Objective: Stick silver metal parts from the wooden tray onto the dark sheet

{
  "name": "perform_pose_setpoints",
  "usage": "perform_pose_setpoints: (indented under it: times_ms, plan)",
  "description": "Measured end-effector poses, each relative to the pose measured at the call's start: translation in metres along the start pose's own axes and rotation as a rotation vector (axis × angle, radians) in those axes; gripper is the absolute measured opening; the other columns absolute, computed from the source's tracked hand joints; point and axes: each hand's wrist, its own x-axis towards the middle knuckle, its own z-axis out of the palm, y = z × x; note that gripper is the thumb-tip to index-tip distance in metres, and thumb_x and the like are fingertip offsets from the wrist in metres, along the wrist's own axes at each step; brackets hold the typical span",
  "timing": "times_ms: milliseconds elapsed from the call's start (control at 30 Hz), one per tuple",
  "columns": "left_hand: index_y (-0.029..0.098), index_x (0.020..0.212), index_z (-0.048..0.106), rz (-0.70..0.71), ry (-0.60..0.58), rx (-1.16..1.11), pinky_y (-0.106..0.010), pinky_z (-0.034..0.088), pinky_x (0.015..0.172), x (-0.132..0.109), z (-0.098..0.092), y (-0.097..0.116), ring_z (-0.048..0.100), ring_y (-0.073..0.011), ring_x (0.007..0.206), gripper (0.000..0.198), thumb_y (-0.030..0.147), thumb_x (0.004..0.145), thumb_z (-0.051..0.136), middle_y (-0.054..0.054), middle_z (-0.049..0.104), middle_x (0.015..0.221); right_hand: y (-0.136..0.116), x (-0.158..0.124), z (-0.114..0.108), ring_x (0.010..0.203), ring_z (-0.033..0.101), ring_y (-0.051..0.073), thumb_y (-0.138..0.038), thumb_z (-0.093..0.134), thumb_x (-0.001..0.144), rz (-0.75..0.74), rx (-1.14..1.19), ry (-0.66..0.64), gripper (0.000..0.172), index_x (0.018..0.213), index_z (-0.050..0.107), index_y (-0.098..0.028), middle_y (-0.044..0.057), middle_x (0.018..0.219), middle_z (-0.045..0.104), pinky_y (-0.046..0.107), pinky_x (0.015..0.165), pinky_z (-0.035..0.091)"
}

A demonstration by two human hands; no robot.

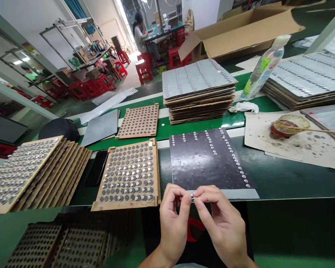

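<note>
My left hand (174, 219) and my right hand (222, 223) meet near the table's front edge, thumbs and forefingers pinched together. Between their fingertips is a tiny shiny metal piece (192, 195), too small to make out fully. Just beyond them lies a dark sheet (192, 160) with rows of small silvery round pieces along its back and right side. Left of my hands, a wooden board (106, 191) carries rows of round metal discs, several with a small bright piece on top.
A second disc board (138, 121) lies behind. Stacked sheets (198, 80) stand at the back, beside a plastic bottle (265, 67). On stained paper at right sits an amber-coloured dish (284, 128) with a stick across it. Leaning boards (56, 175) and a phone (96, 169) are left. A person sits far back.
</note>
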Motion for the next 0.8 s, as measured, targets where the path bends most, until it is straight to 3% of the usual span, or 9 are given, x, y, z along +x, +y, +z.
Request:
perform_pose_setpoints:
  times_ms: [700,800]
  plan:
    - [0.019,0.077,0.061,-0.12,-0.008,-0.206,-0.023,0.045,0.07,-0.006,0.007,-0.006,0.05,-0.0138,0.073,0.035,0.049,0.094,0.067,0.0,0.052,0.077,0.002,0.0,0.004,0.073,0.067,0.017,-0.011,0.061,0.092,0.005,0.032,0.007,0.015,0.083,0.062,-0.023,0.003,0.079,0.066,0.026,0.065,0.059]
    - [0.019,0.079,0.061,-0.141,-0.04,-0.244,-0.022,0.043,0.069,-0.007,0.006,-0.01,0.049,-0.0135,0.073,0.033,0.047,0.095,0.066,0.0,0.052,0.078,0.006,0.002,-0.001,0.077,0.067,0.016,-0.017,0.058,0.096,0.054,0.09,0.028,0.008,0.093,0.062,-0.024,0.005,0.09,0.067,0.026,0.069,0.06]
